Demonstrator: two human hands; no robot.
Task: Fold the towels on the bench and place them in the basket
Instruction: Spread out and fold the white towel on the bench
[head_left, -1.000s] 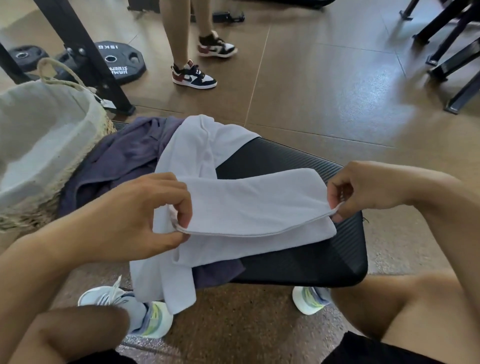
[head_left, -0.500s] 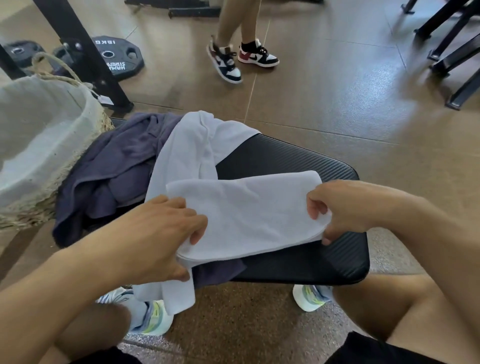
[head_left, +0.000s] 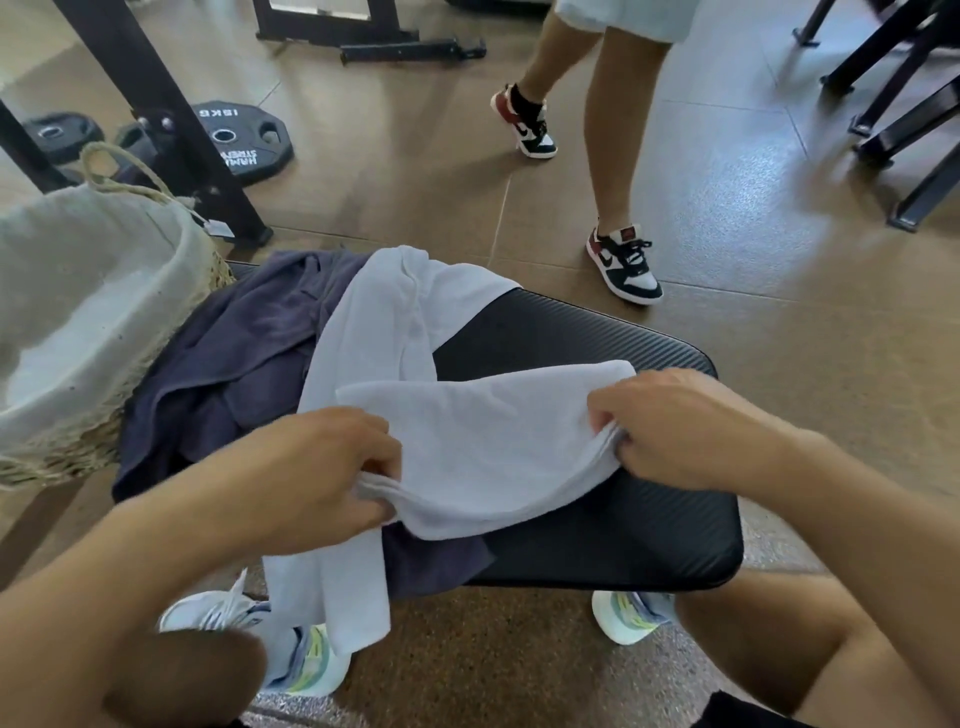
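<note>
Both hands, left hand (head_left: 317, 467) and right hand (head_left: 675, 431), now pinch the doubled white towel (head_left: 488, 441) with their fingers, its fold just laid on the desk (head_left: 623, 535).

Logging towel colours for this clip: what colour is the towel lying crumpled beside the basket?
Dark purplish navy towel, plain, no pattern, beside the basket; seen in the head view.

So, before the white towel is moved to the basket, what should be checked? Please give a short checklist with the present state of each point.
1. Left hand grips the folded white towel at its left end: ok.
2. Right hand grips its right end: ok.
3. Edges aligned: ok at the left end, where the layers look stacked; right end cannot tell.
4. Free of the unfolded white towel beneath: cannot tell.
5. Basket open and near the left side: ok.
6. Dark towel folded: not ok.
</note>
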